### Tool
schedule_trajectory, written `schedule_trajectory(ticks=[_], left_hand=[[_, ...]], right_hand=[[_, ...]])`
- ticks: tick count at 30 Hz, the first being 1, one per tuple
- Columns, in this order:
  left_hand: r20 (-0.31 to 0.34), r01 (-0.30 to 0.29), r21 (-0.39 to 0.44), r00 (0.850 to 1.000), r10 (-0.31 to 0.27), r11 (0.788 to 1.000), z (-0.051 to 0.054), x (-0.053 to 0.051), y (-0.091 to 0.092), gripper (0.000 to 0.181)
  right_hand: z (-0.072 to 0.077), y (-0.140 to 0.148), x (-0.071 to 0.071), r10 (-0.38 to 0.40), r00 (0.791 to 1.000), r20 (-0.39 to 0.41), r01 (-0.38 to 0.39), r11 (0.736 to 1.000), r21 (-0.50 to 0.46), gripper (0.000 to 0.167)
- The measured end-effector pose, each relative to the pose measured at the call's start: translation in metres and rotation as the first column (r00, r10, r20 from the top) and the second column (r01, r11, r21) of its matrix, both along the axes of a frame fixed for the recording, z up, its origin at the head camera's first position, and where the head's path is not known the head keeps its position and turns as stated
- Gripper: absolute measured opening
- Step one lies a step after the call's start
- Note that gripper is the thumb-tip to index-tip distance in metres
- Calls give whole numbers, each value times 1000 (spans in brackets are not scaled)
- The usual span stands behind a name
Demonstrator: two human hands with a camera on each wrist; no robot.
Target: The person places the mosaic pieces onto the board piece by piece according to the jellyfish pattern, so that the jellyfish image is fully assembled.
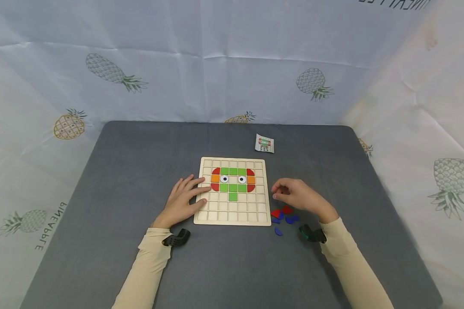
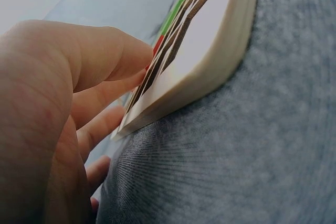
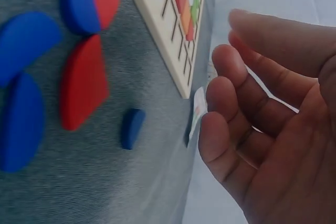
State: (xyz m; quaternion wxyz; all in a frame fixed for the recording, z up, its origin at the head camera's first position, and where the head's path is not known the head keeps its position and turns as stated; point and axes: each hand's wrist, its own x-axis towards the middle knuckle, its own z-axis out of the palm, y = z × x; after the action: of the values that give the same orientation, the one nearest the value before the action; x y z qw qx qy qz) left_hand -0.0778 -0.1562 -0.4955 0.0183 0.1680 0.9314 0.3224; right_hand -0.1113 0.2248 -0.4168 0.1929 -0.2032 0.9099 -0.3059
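Note:
A wooden grid board [image 1: 232, 216] lies on the table with a face-like figure on it: green squares [image 1: 233, 188], two eye tiles [image 1: 224, 179], orange squares and red rounded corner pieces. My left hand [image 1: 182, 201] rests with spread fingers on the board's left edge; its thumb is at the rim [image 2: 220, 51] in the left wrist view. Just right of the board, my right hand [image 1: 297, 195] hovers with fingers loosely bent, and no piece shows between them. Below it lie loose red pieces [image 3: 84, 85] and blue pieces [image 3: 21, 124], some overlapping.
A small picture card [image 1: 264, 143] with a similar figure lies behind the board. One blue half-round piece [image 1: 278, 231] sits nearer the front of the grey table [image 1: 224, 266]. Pineapple-print cloth [image 1: 224, 38] hangs behind and at both sides.

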Motion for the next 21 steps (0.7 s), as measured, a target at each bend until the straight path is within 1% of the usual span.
schedule_trajectory(ticks=[3, 11, 16, 21], left_hand=[[-1, 1, 3, 1000, -1, 1000, 1, 0, 0, 42], [-1, 6, 14, 1000, -6, 1000, 2, 1, 0, 42], [-6, 7, 14, 1000, -7, 1000, 1, 1, 0, 42], [-6, 8, 12, 1000, -8, 1000, 1, 1, 0, 43]], right_hand=[[-5, 2, 4, 6, 1000, 9, -6, 1000, 22, 13], [-16, 7, 16, 47, 998, -34, -45, 997, 63, 21], [-23, 7, 21, 78, 995, -56, -75, 995, 68, 26], [-26, 5, 24, 74, 996, -54, -69, 993, 97, 26]])
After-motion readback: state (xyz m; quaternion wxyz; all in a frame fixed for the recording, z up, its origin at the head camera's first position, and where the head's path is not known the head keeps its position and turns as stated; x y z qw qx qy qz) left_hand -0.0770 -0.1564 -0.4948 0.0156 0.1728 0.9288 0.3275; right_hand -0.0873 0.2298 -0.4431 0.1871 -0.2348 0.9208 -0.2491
